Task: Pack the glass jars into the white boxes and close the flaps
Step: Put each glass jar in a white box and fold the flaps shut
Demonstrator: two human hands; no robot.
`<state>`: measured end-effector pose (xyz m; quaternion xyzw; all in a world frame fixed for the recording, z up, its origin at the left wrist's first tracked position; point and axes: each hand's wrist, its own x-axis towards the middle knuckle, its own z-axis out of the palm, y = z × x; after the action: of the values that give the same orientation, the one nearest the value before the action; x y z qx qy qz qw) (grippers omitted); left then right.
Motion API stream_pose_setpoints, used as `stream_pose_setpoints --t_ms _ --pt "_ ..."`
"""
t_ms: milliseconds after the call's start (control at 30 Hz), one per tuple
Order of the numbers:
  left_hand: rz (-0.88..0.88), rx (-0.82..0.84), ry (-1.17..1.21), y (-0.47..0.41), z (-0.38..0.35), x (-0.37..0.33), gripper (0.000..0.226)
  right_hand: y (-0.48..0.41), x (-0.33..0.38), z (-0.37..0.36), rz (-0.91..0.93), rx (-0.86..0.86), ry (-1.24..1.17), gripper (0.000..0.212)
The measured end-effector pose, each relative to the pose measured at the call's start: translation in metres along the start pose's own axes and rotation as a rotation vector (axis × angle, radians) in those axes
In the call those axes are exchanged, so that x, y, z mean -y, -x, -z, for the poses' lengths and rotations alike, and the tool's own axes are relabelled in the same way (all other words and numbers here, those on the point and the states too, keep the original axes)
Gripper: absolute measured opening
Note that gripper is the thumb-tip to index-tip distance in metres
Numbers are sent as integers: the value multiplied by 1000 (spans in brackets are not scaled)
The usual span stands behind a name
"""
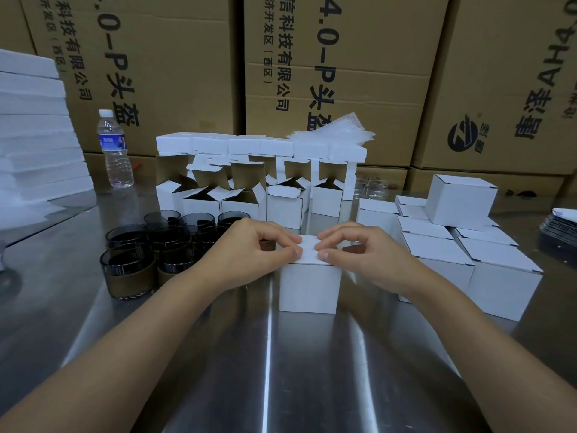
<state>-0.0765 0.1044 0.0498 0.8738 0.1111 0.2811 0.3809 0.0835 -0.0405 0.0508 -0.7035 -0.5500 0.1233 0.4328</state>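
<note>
A small white box (309, 285) stands on the steel table (281, 370) at the centre, its top flap folded down. My left hand (249, 248) and my right hand (359, 248) sit on its top from either side, thumbs and curled fingers pinching the flap's edges. Whatever is inside the box is hidden. Several dark glass jars (156, 245) with brown bands stand to the left. Behind the box, several open white boxes (237, 195) wait with raised flaps. At the right is a stack of closed white boxes (468, 245).
A water bottle (114, 148) stands at the back left beside a pile of white foam sheets (34, 135). Large cardboard cartons (327, 73) wall off the back. Bubble wrap (340, 129) lies on the box row. Dark flat items (559, 226) sit at the far right edge.
</note>
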Motion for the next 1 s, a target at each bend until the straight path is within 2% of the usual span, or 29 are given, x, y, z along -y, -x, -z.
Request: stream_pose_setpoints --t_ms 267,367,400,467,533,667,733,833,867,1000 --pt "25 9 18 0 -3 -2 6 2 4 -2 36 -28 41 10" --pt "19 -8 36 0 -5 -1 6 6 9 -10 157 -127 282 8" --pt "12 -13 46 0 -5 0 5 8 11 -14 208 -150 394 13" --pt "3 -21 70 0 -5 1 7 11 14 -26 280 -176 597 37" --pt "-7 -26 89 -1 -5 5 9 11 16 -37 290 -231 701 48" --pt "-58 -73 39 0 -17 14 14 7 15 -47 234 -364 753 45" --pt "-84 -30 -69 1 -26 22 17 3 11 -44 182 -375 788 45" --pt "-72 39 -185 3 -34 31 62 0 3 -33 63 -391 907 46" --pt "-78 48 -221 3 -35 32 68 0 0 -29 37 -406 970 42" --pt "-94 72 -277 4 -34 30 63 -3 -11 -15 -40 -410 1123 31"
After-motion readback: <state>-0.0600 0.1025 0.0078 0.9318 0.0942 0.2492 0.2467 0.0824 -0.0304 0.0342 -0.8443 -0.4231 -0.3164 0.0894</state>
